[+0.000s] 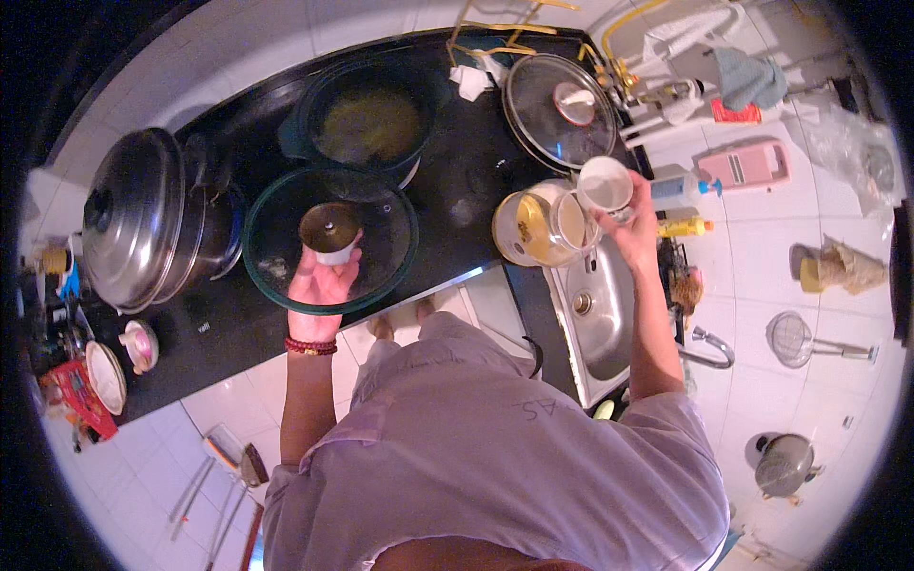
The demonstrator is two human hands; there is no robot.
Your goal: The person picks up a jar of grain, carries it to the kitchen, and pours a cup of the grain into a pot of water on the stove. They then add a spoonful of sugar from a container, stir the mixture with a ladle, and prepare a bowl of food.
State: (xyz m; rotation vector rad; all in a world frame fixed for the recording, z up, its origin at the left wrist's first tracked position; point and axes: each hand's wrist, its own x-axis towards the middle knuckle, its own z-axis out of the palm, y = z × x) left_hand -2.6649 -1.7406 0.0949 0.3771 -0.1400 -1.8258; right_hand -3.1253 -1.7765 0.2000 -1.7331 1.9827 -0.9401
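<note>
My left hand grips the knob of a green-rimmed glass pot lid, seen through its glass. Behind that lid stands a dark green pot with yellowish contents, its near part overlapped by the lid. My right hand holds a small white cup, its opening towards the camera. Just left of the cup stands a wide clear jar with yellow contents. Its round mouth is beside my right fingers; whether they touch it I cannot tell.
A large lidded steel pot stands at the left. Behind the jar is another glass lid. The steel sink lies below my right forearm, with a faucet beside it. Small bowls sit at the counter's left end.
</note>
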